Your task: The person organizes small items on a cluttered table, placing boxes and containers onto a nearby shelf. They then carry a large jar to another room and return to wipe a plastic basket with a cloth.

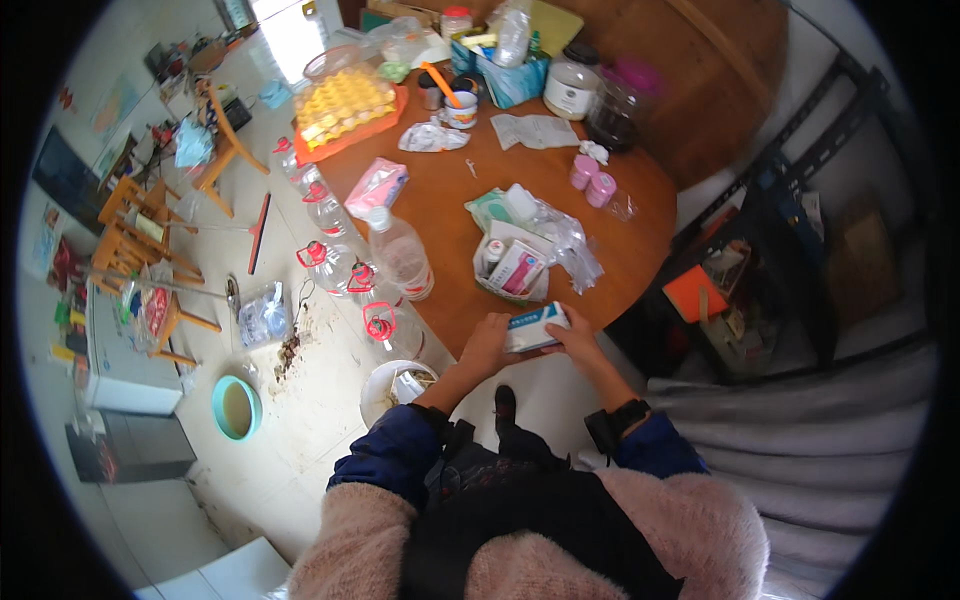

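Observation:
A small white and teal carton (534, 330) that bears writing is held between both hands at the near edge of the round wooden table (450, 315). My left hand (487, 346) grips its left end, and my right hand (579, 337) grips its right end. Just beyond the carton sits an open container (489, 286) with a pink and white box (517, 268) and a small white bottle (493, 252) in it. Crumpled clear plastic bags (574, 251) lie against its right side. The undersides of my fingers are hidden.
Large clear plastic bottles with red handles (326, 266) stand along the table's left side. An upright clear bottle (400, 255), a pink tissue pack (377, 186) and two pink jars (592, 180) are on the table. Below left is a white bin (371, 397); a teal basin (217, 409) holds murky liquid.

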{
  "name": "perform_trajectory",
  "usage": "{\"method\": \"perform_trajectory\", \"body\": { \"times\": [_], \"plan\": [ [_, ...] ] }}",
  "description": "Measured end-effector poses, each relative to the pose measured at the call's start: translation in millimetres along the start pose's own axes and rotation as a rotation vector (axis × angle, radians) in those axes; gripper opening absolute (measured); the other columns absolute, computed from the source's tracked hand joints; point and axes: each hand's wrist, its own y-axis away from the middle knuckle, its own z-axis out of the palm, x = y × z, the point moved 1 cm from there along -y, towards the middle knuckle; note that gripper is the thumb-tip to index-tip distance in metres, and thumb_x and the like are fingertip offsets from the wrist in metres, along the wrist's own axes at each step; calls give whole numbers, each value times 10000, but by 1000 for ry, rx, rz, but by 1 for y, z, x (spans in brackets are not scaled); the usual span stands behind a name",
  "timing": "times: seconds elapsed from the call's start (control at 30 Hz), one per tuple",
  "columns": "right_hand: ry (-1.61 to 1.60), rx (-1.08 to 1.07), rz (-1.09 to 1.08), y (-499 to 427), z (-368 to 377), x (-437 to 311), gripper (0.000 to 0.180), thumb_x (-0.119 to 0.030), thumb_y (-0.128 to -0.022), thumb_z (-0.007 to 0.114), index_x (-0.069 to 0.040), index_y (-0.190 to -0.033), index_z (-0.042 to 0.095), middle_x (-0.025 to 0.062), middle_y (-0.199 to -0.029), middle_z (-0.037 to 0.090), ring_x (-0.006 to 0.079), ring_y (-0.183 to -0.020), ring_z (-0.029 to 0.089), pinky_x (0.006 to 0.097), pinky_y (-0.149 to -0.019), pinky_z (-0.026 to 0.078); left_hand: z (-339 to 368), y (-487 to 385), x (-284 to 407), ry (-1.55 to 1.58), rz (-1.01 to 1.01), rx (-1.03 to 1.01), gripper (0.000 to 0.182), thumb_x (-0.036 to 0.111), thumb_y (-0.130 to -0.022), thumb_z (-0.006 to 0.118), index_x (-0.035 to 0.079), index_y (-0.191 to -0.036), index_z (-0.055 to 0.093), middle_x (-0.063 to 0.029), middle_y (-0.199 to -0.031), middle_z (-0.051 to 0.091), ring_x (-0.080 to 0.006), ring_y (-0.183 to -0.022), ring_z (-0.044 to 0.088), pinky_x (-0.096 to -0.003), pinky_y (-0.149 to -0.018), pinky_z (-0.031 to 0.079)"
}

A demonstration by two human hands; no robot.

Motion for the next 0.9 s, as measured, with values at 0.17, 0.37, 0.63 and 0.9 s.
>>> {"method": "perform_trajectory", "body": {
  "times": [0.17, 0.37, 0.63, 0.9],
  "plan": [
    [2, -153, 82, -36, -25, 15, 576, -284, -916, 609, -49, -1384, 369, 112, -1162, 579, 187, -873, 632, 339, -681, 577, 12, -20, -32, -33, 9, 86, 679, 154, -507, 847, 24, -1098, 539, -194, -1006, 572, -390, -946, 542, -454, -821, 436],
    [209, -34, -355, -80, -43, 29, 186, -146, -901, 605, -24, -1025, 672, 49, -906, 658, 113, -749, 608, 256, -611, 501, 23, -44, -40, -2, 32, -21, 687, 69, -505, 825, 36, -1120, 520, -190, -1028, 552, -403, -997, 517, -468, -859, 421],
    [176, -103, -56, -98, -34, 54, 226, -19, -835, 629, -10, -1058, 659, 46, -914, 672, 136, -788, 609, 270, -689, 483, 6, -51, -23, -57, 30, -8, 658, 32, -552, 772, 40, -1149, 495, -193, -1079, 515, -420, -1049, 498, -480, -891, 423],
    [-348, 48, 169, -97, -24, 66, 186, -39, -881, 600, -53, -1063, 635, 45, -962, 653, 156, -891, 620, 287, -796, 505, -6, -59, -1, -59, 85, -19, 592, 21, -648, 712, 38, -1186, 465, -201, -1093, 487, -416, -967, 547, -460, -779, 490]
  ]
}}
